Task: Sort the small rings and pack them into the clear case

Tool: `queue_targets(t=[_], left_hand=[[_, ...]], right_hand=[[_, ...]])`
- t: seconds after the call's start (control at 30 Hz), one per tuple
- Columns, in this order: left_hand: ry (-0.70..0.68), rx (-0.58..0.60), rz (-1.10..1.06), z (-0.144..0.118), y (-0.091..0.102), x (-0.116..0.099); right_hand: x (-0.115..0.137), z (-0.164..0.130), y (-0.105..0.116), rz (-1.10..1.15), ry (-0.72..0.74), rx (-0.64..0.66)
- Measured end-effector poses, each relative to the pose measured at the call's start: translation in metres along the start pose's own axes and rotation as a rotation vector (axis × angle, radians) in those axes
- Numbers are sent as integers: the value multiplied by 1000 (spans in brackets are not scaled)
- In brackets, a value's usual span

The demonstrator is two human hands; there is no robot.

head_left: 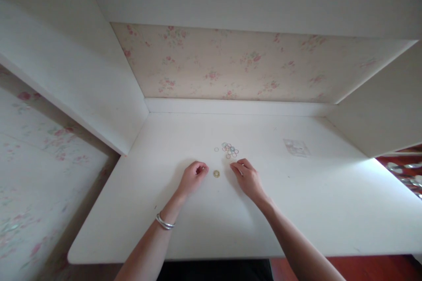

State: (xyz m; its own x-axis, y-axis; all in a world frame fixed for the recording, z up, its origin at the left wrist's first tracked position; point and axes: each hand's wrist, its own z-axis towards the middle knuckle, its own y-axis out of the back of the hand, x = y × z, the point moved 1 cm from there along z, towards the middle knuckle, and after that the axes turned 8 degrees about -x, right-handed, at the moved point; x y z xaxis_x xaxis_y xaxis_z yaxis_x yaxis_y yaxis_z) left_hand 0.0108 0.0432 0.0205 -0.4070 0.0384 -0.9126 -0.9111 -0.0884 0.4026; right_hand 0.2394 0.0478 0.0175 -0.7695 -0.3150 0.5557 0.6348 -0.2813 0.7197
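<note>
My left hand [194, 177] rests low over the white desk, thumb and forefinger pinched together; whatever is between the tips is too small to make out. Opposite it, my right hand [247, 177] is also closed in a pinch, with its tips just below a cluster of thin coloured rings [232, 149], perhaps small elastic bands. Its contents are unclear too. Between both hands lies a yellowish ring [214, 174], apart from the fingers. A single pale ring [216, 147] sits left of the cluster.
The white desk [323, 210] has a raised back edge and side panels at left and right. A clear plastic bag [296, 148] lies flat toward the right. Shiny items [407, 173] show beyond the desk's right edge. A silver bangle [165, 223] circles my left wrist.
</note>
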Motion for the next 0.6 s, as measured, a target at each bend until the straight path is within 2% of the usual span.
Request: queue_targets(t=[0.2, 0.4, 0.6], left_hand=[[-9, -11, 32, -1, 0, -2], [-37, -29, 40, -2, 0, -3], [-10, -34, 54, -1, -1, -4]], right_hand=[[14, -20, -4, 20, 66, 74], [13, -22, -13, -47, 129, 110], [15, -22, -9, -36, 124, 98]])
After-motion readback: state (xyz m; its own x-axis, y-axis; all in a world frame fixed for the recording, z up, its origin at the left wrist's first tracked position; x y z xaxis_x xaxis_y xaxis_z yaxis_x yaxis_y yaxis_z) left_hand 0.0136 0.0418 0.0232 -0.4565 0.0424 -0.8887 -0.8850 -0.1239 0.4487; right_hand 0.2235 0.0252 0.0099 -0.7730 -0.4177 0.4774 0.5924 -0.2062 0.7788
